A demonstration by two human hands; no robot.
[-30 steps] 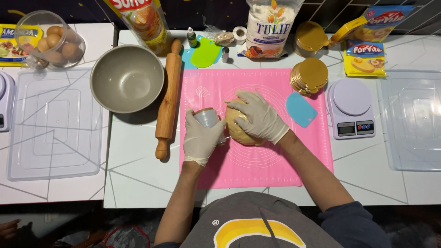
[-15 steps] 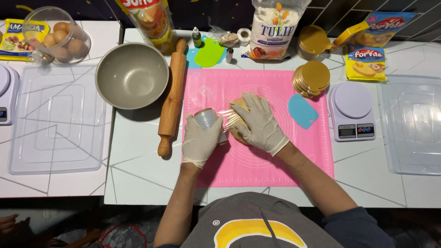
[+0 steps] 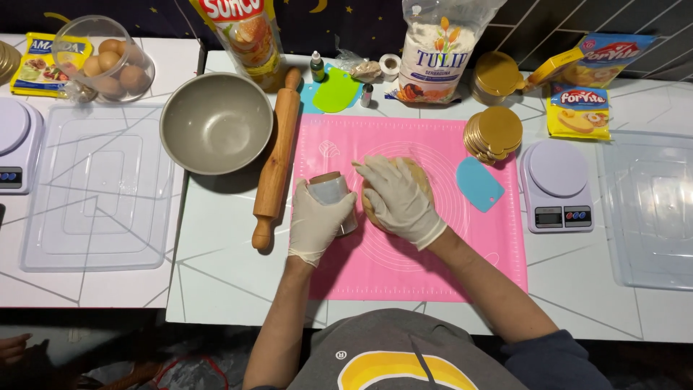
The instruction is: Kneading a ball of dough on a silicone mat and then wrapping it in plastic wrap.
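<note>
A pink silicone mat [image 3: 404,267] covers the middle of the white table. My left hand [image 3: 317,222], in a white glove, is wrapped around a small clear cup [image 3: 330,189] standing on the mat's left side. My right hand [image 3: 395,198], also gloved, lies flat with spread fingers on a tan lump of dough [image 3: 420,175] at the mat's centre, covering most of it.
A wooden rolling pin [image 3: 276,166] lies left of the mat, beside a grey bowl [image 3: 215,123]. A blue scraper [image 3: 478,185], gold round boards [image 3: 494,132] and a kitchen scale [image 3: 556,185] sit to the right. Flour bag [image 3: 439,50], oil pouch, eggs and clear trays line the back and sides.
My right hand has shifted over the dough, from cupping it to pressing with fingers spread. My left hand still holds the cup in about the same spot.
</note>
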